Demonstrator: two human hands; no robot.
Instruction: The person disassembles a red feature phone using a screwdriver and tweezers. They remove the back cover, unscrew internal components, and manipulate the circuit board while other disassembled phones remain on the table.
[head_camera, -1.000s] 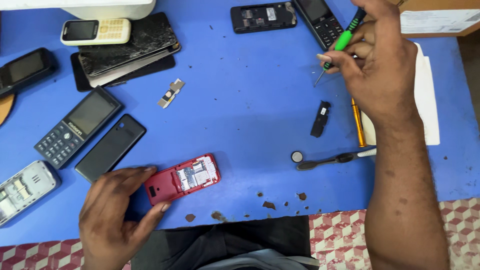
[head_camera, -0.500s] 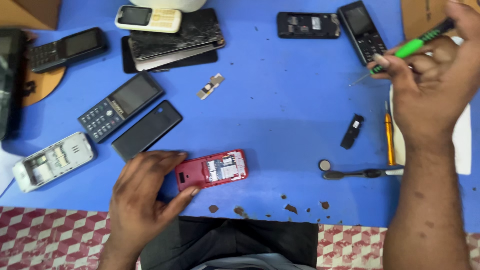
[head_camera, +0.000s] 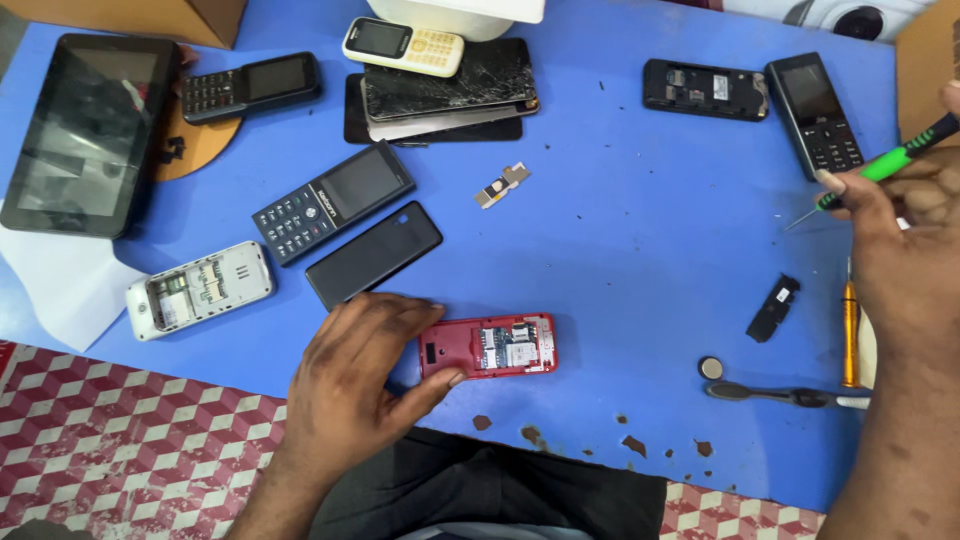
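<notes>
Head view is showing a blue table (head_camera: 620, 250) strewn with phones and parts. The left hand (head_camera: 360, 385) is resting on the near edge of the table, fingers and thumb closing around the left end of a red phone shell (head_camera: 488, 347) and pinning it flat. The shell is lying open side up with its long axis running left to right, and a small green circuit board with silvery metal parts is showing inside glossy red plastic. The right hand (head_camera: 905, 255) is hovering well apart, up and to the right, clenched on a green-handled screwdriver (head_camera: 880, 168) whose thin metal tip is pointing down and left, toward the shell. So the shell is sitting to the left of and nearer than the tool, with the left hand by far the closer one.

Beside the right hand, a small black plastic part (head_camera: 773, 307), an orange-handled tool (head_camera: 851, 330), a round coin cell (head_camera: 711, 368) and what is probably a dark brush (head_camera: 785, 395) are lying on the table. Further left, a smooth black back cover (head_camera: 373, 255), a dark blue keypad phone (head_camera: 332, 200) and a white opened phone (head_camera: 200, 290) are lying at a slant. A cracked-glass smartphone (head_camera: 448, 85) is topping a stack at the far edge, and a black tablet (head_camera: 85, 130) is sitting at the far left. Brownish crumbs are dotting the near edge.
</notes>
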